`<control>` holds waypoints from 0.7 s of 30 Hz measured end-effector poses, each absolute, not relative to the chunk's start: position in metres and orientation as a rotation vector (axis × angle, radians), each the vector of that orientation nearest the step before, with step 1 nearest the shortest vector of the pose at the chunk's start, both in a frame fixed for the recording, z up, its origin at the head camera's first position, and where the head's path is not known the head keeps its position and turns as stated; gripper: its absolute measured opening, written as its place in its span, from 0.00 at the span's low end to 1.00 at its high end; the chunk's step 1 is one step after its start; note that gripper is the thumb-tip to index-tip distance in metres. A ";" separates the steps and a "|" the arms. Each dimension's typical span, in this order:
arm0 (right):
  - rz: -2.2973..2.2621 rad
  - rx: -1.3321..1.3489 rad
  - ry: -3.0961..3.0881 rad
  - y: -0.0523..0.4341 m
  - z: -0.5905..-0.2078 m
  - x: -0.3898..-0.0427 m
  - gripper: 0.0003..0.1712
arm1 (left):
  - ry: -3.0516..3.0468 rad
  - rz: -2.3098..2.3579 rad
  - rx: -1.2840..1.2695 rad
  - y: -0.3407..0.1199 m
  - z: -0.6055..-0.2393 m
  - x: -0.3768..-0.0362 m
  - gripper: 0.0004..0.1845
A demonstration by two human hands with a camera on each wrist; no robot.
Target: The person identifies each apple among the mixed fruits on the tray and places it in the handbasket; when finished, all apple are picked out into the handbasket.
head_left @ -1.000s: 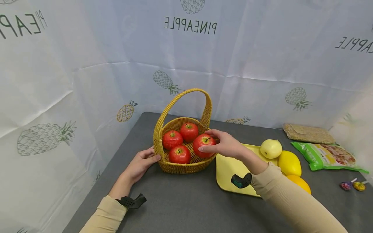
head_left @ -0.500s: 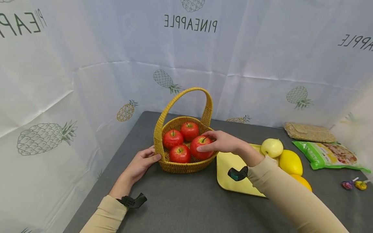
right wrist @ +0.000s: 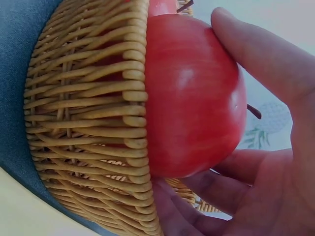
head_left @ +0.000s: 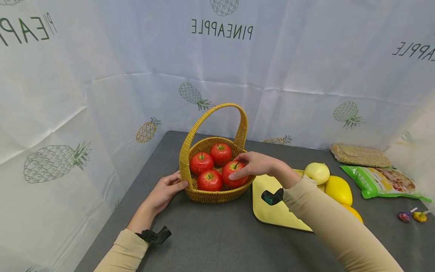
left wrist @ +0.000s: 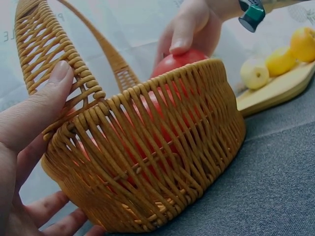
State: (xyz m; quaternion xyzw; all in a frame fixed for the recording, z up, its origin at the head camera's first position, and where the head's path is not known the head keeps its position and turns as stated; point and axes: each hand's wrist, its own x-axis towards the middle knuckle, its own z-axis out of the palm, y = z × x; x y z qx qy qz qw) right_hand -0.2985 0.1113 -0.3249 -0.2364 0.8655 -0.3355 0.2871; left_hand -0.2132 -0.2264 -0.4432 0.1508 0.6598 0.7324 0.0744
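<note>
A yellow wicker basket (head_left: 217,196) with a tall arched handle stands on the grey table, several red apples inside. My left hand (head_left: 166,190) grips its left end; in the left wrist view the thumb (left wrist: 58,81) lies on the handle's base and the fingers reach along the outer weave. With my right hand (head_left: 258,165) I hold the rightmost apple (head_left: 231,177) at the basket's right side, thumb in front and fingers behind. The right wrist view shows this apple (right wrist: 192,98) standing partly above the woven rim, stem toward the palm. Another apple (head_left: 209,181) sits at the front left.
Right of the basket lies a yellow tray (head_left: 272,211) with a pale green fruit (head_left: 317,173), a yellow fruit (head_left: 339,190) and an orange one (head_left: 353,212). Farther right are a green food bag (head_left: 387,182), a brown packet (head_left: 360,155) and two lollipops (head_left: 404,216). A pineapple-print curtain (head_left: 289,56) hangs behind.
My right hand has moved slightly left and lower with the rightmost apple, which now sits deeper in the basket beside the others. The left hand and the basket have stayed put.
</note>
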 end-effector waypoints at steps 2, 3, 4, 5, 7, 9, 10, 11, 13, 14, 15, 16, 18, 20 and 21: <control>-0.874 -0.631 2.328 0.111 -0.325 -0.299 0.37 | 1.980 2.196 0.460 -0.226 -0.443 -0.213 0.26; -0.861 -0.634 2.336 0.111 -0.325 -0.300 0.37 | 1.982 2.193 0.464 -0.226 -0.443 -0.214 0.26; -0.847 -0.638 2.343 0.111 -0.326 -0.300 0.38 | 1.983 2.191 0.467 -0.226 -0.443 -0.214 0.26; -0.831 -0.646 2.350 0.110 -0.326 -0.301 0.38 | 1.984 2.189 0.470 -0.226 -0.443 -0.214 0.26; -0.791 -0.666 2.357 0.109 -0.326 -0.304 0.38 | 1.986 2.188 0.475 -0.227 -0.444 -0.213 0.25; -0.752 -0.683 2.356 0.107 -0.326 -0.306 0.38 | 1.986 2.187 0.476 -0.228 -0.444 -0.212 0.25; -0.731 -0.691 2.353 0.107 -0.326 -0.307 0.39 | 1.986 2.188 0.476 -0.229 -0.444 -0.212 0.25; -0.713 -0.698 2.349 0.106 -0.325 -0.308 0.39 | 1.988 2.187 0.475 -0.229 -0.445 -0.211 0.26; -0.684 -0.699 2.340 0.105 -0.325 -0.310 0.40 | 1.990 2.183 0.474 -0.230 -0.445 -0.211 0.26; -0.671 -0.698 2.336 0.105 -0.324 -0.310 0.41 | 1.991 2.179 0.477 -0.230 -0.446 -0.211 0.26; -0.661 -0.699 2.333 0.104 -0.324 -0.311 0.42 | 1.992 2.177 0.482 -0.230 -0.446 -0.211 0.26; -0.654 -0.695 2.333 0.104 -0.324 -0.311 0.42 | 1.994 2.174 0.486 -0.230 -0.446 -0.211 0.26; -0.646 -0.692 2.335 0.104 -0.324 -0.311 0.43 | 1.997 2.171 0.491 -0.229 -0.446 -0.212 0.26; -0.642 -0.690 2.344 0.104 -0.326 -0.312 0.44 | 1.999 2.173 0.495 -0.228 -0.446 -0.213 0.26; -0.641 -0.690 2.350 0.104 -0.327 -0.312 0.44 | 1.998 2.175 0.494 -0.228 -0.446 -0.213 0.25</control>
